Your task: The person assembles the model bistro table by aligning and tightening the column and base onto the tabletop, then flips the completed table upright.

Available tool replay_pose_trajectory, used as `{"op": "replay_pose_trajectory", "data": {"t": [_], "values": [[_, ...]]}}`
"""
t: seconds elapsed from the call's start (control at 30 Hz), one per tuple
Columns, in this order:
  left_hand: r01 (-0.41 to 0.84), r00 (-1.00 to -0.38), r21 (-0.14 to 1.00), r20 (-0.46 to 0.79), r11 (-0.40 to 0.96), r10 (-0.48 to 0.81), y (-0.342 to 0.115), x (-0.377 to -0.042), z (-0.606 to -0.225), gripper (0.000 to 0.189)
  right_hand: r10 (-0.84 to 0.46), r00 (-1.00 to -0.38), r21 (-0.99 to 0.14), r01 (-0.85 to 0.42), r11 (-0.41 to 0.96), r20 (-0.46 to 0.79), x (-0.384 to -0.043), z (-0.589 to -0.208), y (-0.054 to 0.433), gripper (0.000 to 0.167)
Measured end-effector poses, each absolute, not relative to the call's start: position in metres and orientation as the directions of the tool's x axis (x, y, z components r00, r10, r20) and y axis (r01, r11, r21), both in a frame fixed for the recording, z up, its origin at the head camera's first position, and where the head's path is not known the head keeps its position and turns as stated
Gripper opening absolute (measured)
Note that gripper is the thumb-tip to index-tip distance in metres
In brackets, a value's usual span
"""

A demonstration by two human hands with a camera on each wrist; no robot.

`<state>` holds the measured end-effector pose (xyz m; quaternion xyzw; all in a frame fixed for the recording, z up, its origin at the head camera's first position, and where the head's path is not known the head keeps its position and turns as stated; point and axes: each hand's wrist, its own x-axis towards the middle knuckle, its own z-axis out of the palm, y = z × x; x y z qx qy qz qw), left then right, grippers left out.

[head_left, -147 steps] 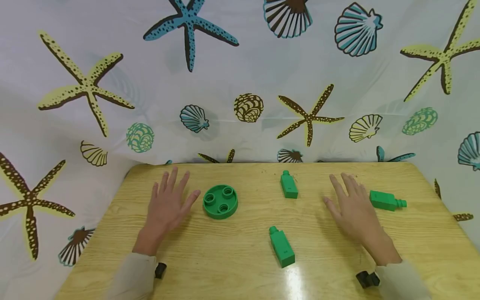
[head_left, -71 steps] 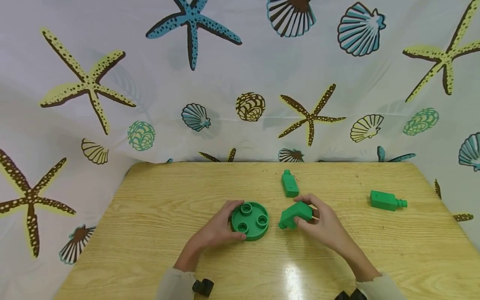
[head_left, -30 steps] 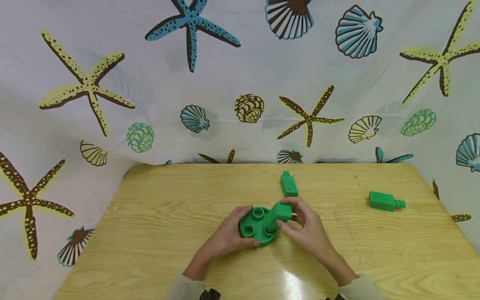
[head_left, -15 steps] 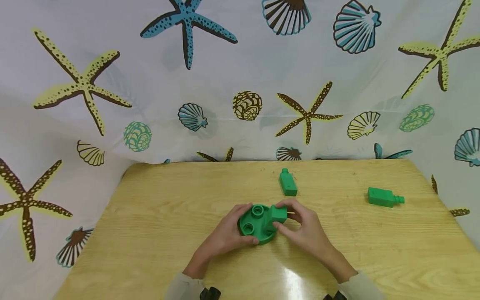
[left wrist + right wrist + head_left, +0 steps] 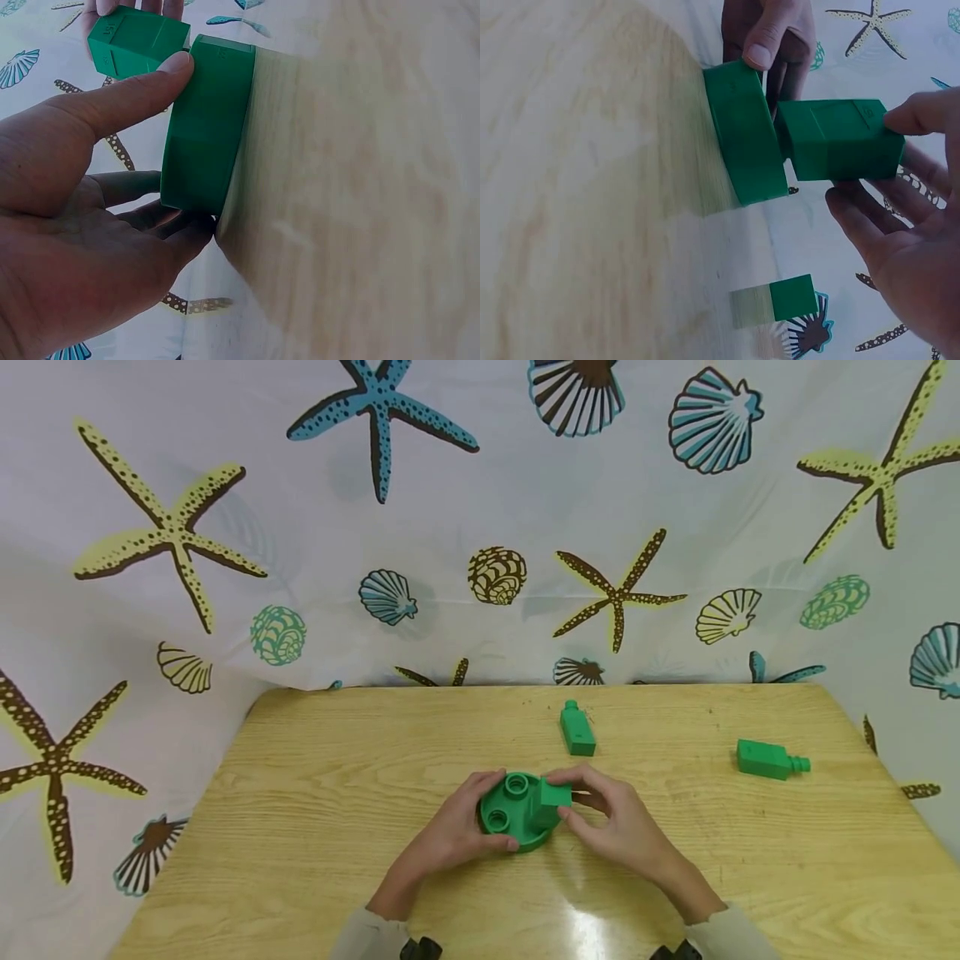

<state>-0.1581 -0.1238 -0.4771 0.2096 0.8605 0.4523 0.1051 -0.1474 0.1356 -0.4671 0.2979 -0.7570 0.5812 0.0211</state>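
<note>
My left hand [image 5: 459,828] grips the rim of a green round base [image 5: 519,808], thumb at the near side and fingers at the far side. Two of its round threaded sockets show. Over the right-hand socket stands a green square bottle-shaped block [image 5: 553,797], roughly upright with its flat end up. My right hand [image 5: 622,827] pinches this block between thumb and fingers. In the right wrist view the block [image 5: 845,139] meets the base [image 5: 746,135] neck first; the neck is mostly hidden inside. The left wrist view shows my thumb on the base's side wall [image 5: 208,127].
Two more green bottle-shaped blocks lie on the wooden table [image 5: 360,760]: one block [image 5: 577,731] behind the base, the other block [image 5: 771,760] far right. A white cloth [image 5: 450,635] printed with starfish and shells hangs along the back and sides.
Both hands have come together at the middle. The left brought the base rightward; the right picked up the nearest block, turned it neck down onto a socket, and it now stands straighter and lower.
</note>
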Motion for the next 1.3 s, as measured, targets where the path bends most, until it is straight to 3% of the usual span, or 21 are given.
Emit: {"op": "replay_pose_trajectory", "data": {"t": [0.3, 0.67, 1.0, 1.3], "values": [[0.265, -0.889, 0.825, 0.009, 0.5, 0.458, -0.125, -0.158, -0.48, 0.095, -0.515, -0.773, -0.874, -0.478, 0.089, 0.37, -0.148, -0.461, 0.146, 0.033], [0.278, -0.884, 0.826, 0.021, 0.49, 0.466, -0.125, -0.159, -0.479, 0.094, -0.491, -0.8, -0.863, -0.476, 0.168, 0.346, -0.15, -0.463, 0.15, 0.027], [0.279, -0.883, 0.827, 0.022, 0.489, 0.468, -0.126, -0.157, -0.478, 0.094, -0.494, -0.781, -0.866, -0.49, 0.103, 0.383, -0.15, -0.461, 0.148, 0.024], [0.27, -0.886, 0.827, 0.013, 0.493, 0.464, -0.126, -0.157, -0.477, 0.094, -0.541, -0.771, -0.909, -0.417, 0.031, 0.335, -0.15, -0.461, 0.148, 0.022]]}}
